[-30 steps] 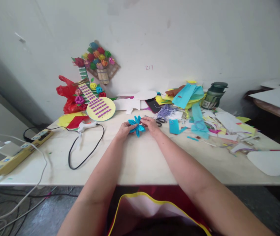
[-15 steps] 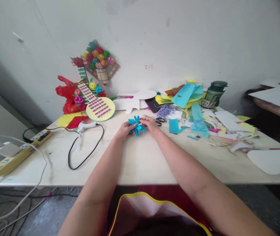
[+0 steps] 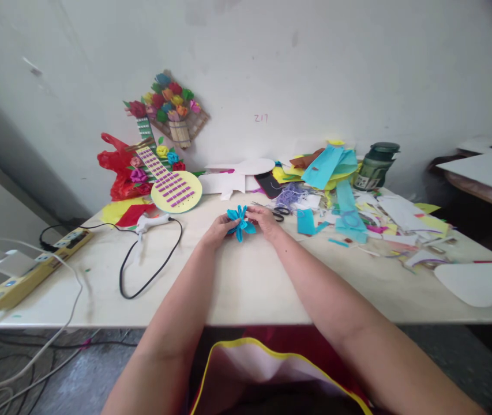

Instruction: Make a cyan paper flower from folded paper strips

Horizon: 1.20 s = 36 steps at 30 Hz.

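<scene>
A bright blue paper flower (image 3: 240, 223) with several narrow petals is held just over the white table (image 3: 256, 288), between both hands. My left hand (image 3: 218, 228) grips its left petals, fingers closed. From the other side, my right hand (image 3: 265, 219) pinches the petals at its right, with the fingertips partly behind the flower. Just beyond my right hand lie black-handled scissors (image 3: 279, 214), touching or very near the fingers; I cannot tell which.
A white glue gun (image 3: 153, 222) with a looping black cord lies left, near a yellow power strip (image 3: 40, 265). Behind stand a yellow guitar-shaped craft (image 3: 176, 192) and paper flowers (image 3: 172, 98). Blue crepe paper (image 3: 331, 166), scraps and a green jar (image 3: 375, 167) are at right.
The blue flower has turned and tilted slightly between the fingers. Both hands keep nearly the same place.
</scene>
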### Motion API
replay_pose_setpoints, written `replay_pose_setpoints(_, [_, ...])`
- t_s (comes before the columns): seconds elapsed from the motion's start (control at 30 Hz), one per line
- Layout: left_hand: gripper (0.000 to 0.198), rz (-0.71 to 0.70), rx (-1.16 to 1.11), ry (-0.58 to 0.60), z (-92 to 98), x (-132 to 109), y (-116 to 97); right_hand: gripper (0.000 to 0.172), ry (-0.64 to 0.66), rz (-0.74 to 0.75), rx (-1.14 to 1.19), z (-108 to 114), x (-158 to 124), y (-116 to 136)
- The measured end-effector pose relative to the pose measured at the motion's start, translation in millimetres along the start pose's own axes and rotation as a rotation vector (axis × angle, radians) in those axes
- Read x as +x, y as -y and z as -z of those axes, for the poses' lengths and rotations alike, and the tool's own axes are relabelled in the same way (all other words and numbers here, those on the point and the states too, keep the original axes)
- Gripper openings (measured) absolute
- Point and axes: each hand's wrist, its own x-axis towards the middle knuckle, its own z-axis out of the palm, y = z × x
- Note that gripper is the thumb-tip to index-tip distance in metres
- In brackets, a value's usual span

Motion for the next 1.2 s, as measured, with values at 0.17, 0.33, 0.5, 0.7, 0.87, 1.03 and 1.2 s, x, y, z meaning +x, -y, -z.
replay_pose_setpoints(0.17, [0.033, 0.001, 0.002, 0.000, 0.2, 0.2, -0.2, 0.030, 0.009, 0.011, -0.003, -0.9, -2.6, 3.4])
replay_pose_setpoints(0.33, [0.032, 0.009, 0.004, -0.001, -0.7, -0.3, -1.5, 0.027, 0.036, 0.025, 0.014, -0.6, -3.4, 4.3])
replay_pose_setpoints(0.5, [0.033, 0.008, -0.011, -0.004, 0.9, 1.0, 1.8, 0.027, 0.028, 0.022, 0.012, -0.8, -3.6, 4.6])
replay_pose_setpoints(0.7, [0.033, 0.007, -0.003, 0.003, 1.8, 1.6, 2.6, 0.027, 0.030, 0.012, 0.017, -1.1, -2.3, 3.0])
replay_pose_setpoints(0.87, [0.033, 0.022, -0.004, -0.005, -0.2, 0.1, 0.2, 0.025, 0.014, 0.012, 0.009, -2.0, -4.3, 5.1])
replay_pose_setpoints(1.03, [0.033, -0.001, 0.001, 0.009, -0.9, 0.5, 0.7, 0.024, 0.017, 0.019, -0.004, -2.9, -5.0, 6.2])
replay_pose_setpoints(1.2, [0.033, -0.032, 0.015, 0.035, -1.6, 0.4, 0.4, 0.024, -0.043, -0.012, -0.005, -3.1, -2.5, 3.7])
